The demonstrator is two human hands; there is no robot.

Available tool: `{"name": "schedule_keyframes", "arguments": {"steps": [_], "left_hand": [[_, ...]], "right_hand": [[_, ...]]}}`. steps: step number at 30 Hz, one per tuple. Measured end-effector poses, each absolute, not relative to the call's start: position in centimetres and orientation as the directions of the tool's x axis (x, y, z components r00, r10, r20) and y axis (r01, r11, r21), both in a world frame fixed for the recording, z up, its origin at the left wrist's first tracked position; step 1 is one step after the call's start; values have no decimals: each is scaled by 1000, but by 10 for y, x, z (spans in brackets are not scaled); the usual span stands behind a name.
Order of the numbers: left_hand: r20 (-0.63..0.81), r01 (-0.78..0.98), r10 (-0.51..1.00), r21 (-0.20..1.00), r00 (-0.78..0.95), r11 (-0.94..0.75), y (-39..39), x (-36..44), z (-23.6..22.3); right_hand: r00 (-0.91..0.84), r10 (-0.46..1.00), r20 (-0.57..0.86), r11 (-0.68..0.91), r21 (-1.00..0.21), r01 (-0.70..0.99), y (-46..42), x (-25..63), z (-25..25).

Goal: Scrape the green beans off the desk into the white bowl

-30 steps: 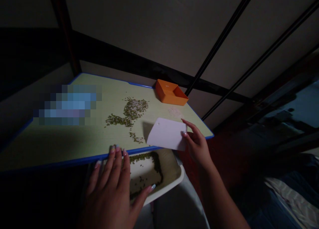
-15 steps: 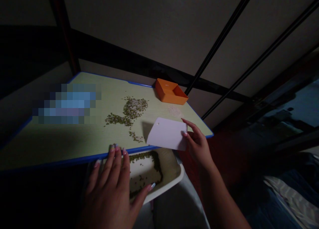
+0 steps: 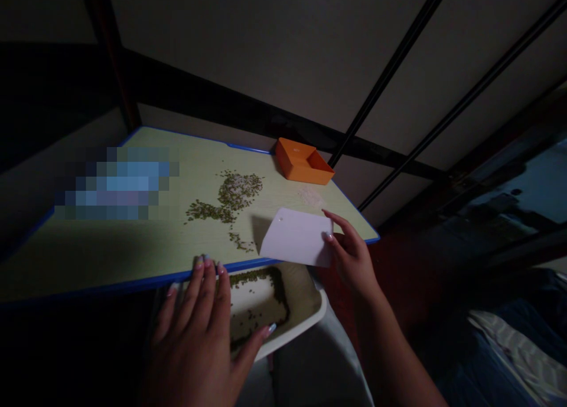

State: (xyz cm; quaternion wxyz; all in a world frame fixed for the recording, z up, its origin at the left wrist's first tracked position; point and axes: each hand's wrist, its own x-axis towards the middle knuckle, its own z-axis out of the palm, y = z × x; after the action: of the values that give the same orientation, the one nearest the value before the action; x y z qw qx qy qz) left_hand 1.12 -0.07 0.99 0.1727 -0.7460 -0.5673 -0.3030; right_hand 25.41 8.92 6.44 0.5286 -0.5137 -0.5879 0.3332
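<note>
- The white card, left of the right hand, is pinched by it at one edge; probably light and bendable, best held there
- The left hand is spread open over the basin
- Green grains are scattered beyond it

Dark strips divide dim, greyish wall panels near a reddish floor.

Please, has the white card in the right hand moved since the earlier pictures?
No, not visibly. Judged against the orange box, the white card keeps the same place, held in the right hand.
</note>
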Motion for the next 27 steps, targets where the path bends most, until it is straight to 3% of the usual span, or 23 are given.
{"name": "schedule_keyframes", "arguments": {"steps": [9,15,27], "left_hand": [[652,951,739,93,166,-295,0,11,9],[648,951,744,99,161,-292,0,12,8],[642,954,750,100,156,-284,-2,11,7]], "right_hand": [[86,952,293,263,-930,257,88,257,62],[147,915,375,328,-905,270,82,252,65],[93,939,330,294,-915,277,89,249,62]]}}
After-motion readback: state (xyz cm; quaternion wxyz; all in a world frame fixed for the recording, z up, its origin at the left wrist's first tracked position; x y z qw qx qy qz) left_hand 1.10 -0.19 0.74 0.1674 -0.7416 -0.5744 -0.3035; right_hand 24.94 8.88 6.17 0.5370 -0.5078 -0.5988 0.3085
